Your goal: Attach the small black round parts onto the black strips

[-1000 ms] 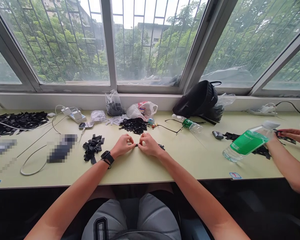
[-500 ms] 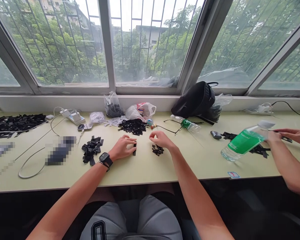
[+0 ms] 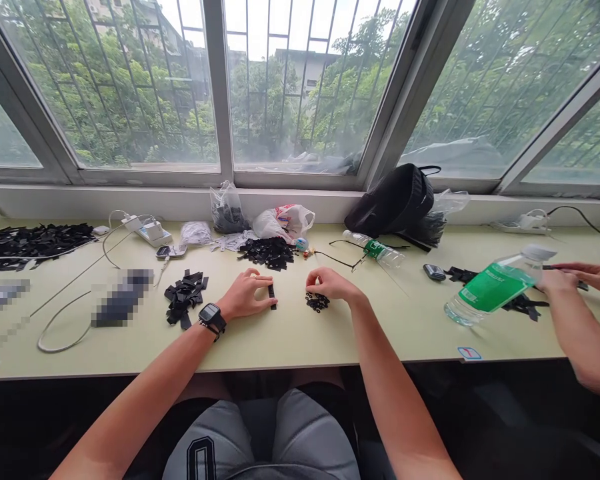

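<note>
My left hand (image 3: pixel 245 293), with a black watch on its wrist, rests on the table and steadies a short black strip (image 3: pixel 273 297) between thumb and fingers. The strip lies upright to my view, flat on the tabletop. To its right, my right hand (image 3: pixel 330 285) reaches down to a small pile of black rings (image 3: pixel 317 303). Its thumb and fingertips are pinched together at the pile's upper left edge; whatever they hold is too small to make out. Left of my left hand is a loose heap of black strips (image 3: pixel 185 297). A second heap of small black pieces (image 3: pixel 267 253) lies beyond my hands.
A tilted water bottle (image 3: pixel 500 287) stands at right, near a co-worker's hands (image 3: pixel 563 280). Eyeglasses (image 3: pixel 353 261), a lying bottle (image 3: pixel 375 249), a black bag (image 3: pixel 393 203) and plastic bags (image 3: pixel 285 222) line the back. Cables and a power strip (image 3: pixel 153 231) are at left.
My right hand has moved slightly right and down onto the ring pile. My left hand stays at the strip, which now shows more of its length.
</note>
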Demonstrator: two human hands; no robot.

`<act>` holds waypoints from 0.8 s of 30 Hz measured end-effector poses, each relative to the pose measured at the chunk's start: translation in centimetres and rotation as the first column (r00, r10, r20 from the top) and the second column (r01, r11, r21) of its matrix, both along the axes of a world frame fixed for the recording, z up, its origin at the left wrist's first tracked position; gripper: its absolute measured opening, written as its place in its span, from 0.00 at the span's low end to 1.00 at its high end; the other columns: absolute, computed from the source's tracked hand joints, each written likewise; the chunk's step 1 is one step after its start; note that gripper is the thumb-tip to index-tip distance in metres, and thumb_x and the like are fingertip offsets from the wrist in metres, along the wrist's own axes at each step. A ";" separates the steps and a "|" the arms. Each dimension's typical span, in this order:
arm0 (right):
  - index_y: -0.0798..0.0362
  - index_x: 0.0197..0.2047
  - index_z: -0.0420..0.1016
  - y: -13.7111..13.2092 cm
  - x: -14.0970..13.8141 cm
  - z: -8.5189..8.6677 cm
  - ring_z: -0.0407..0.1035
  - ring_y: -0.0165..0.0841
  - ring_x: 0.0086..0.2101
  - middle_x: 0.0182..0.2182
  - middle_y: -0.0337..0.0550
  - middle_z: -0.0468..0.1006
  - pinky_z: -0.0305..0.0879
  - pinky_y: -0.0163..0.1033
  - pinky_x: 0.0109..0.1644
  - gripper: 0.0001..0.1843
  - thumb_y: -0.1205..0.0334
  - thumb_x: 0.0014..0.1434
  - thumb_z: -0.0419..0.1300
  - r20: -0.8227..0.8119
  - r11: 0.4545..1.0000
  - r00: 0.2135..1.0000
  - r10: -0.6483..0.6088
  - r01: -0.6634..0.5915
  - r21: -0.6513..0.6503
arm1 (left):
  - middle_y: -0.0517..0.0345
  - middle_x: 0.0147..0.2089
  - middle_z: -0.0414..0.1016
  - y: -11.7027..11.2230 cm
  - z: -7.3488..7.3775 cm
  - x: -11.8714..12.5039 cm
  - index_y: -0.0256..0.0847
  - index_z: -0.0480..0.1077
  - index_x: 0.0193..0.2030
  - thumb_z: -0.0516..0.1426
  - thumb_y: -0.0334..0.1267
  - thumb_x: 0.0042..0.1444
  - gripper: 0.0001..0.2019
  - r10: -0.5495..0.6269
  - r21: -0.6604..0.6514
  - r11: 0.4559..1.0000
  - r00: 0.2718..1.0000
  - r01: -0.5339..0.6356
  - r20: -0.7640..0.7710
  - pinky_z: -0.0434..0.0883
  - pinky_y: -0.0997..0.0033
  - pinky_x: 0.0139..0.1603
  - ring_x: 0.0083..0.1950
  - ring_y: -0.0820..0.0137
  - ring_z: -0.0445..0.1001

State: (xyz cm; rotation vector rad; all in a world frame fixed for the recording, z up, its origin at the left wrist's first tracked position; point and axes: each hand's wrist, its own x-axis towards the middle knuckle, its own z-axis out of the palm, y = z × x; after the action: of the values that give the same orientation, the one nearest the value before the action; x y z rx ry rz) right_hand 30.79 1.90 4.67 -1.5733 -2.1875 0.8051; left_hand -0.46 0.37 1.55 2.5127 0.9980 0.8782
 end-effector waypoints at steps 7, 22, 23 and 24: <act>0.54 0.32 0.81 0.0 -0.2 -0.2 0.70 0.34 0.31 0.33 0.47 0.80 0.63 0.38 0.34 0.06 0.60 0.54 0.66 -0.007 0.998 1.000 0.005 -0.004 0.063 | 0.53 0.64 0.77 0.1 -0.1 -0.2 0.51 0.78 0.59 0.65 0.58 0.59 0.25 -0.004 0.035 0.999 0.999 0.006 -0.054 0.63 0.47 0.69 0.66 0.48 0.68; 0.51 0.38 0.69 -0.4 -4.4 -1.4 0.67 0.33 0.32 0.33 0.41 0.75 0.64 0.36 0.35 0.00 0.64 0.62 0.58 -0.222 0.953 0.964 0.146 -0.077 0.293 | 0.55 0.74 0.66 0.4 -0.4 -0.3 0.52 0.69 0.71 0.58 0.69 0.59 0.38 0.068 0.005 0.998 0.967 -0.068 -0.247 0.61 0.40 0.73 0.78 0.42 0.53; 0.50 0.39 0.69 -0.6 -5.4 -1.5 0.68 0.33 0.33 0.34 0.41 0.76 0.65 0.37 0.37 0.01 0.64 0.62 0.57 -0.273 0.940 0.940 0.203 -0.109 0.323 | 0.55 0.74 0.66 0.4 -0.5 -0.3 0.52 0.69 0.71 0.58 0.69 0.59 0.39 0.067 0.000 0.998 0.967 -0.069 -0.247 0.61 0.39 0.73 0.78 0.41 0.52; 0.50 0.40 0.70 -0.9 -6.4 -1.6 0.70 0.33 0.34 0.35 0.41 0.77 0.67 0.37 0.39 0.02 0.64 0.62 0.57 -0.309 0.927 0.916 0.254 -0.141 0.347 | 0.55 0.74 0.66 0.4 -0.4 -0.3 0.53 0.68 0.71 0.58 0.69 0.59 0.39 0.065 -0.004 0.998 0.967 -0.068 -0.248 0.61 0.39 0.73 0.79 0.41 0.52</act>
State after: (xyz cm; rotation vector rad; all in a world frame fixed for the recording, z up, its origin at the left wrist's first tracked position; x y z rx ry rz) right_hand 24.44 1.04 3.08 -0.9776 -2.1040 0.6822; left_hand -0.76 0.77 1.11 2.6379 1.1650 0.5818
